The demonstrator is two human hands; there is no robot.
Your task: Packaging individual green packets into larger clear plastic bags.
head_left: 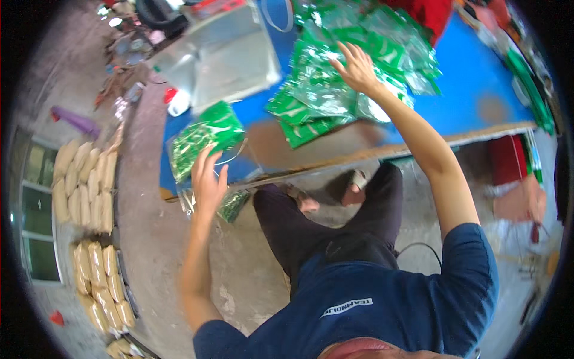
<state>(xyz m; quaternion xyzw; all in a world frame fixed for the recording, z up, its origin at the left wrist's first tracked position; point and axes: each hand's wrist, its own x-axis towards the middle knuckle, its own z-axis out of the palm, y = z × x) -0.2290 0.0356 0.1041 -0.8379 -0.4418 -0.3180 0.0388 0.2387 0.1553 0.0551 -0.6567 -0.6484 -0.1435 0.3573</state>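
A green and clear plastic packet (pixel 206 134) with green contents lies at the left front of the blue table. My left hand (pixel 208 182) is at its near edge, fingers stretched and thumb apart; whether they touch the packet I cannot tell. Below this hand, another small clear bag of green stuff (pixel 234 205) shows past the table edge. Farther right spreads a loose heap of flat green and clear plastic bags (pixel 317 99). Over the heap reaches my right hand (pixel 359 70), its fingers spread and holding nothing.
A shiny metal tray (pixel 236 63) stands at the back left of the table (pixel 472 78), beside a white container with a red cap (pixel 178 103). Stacked tan filled bags (pixel 86 185) line the left side. Red and green items (pixel 511 158) hang beneath the table's right end.
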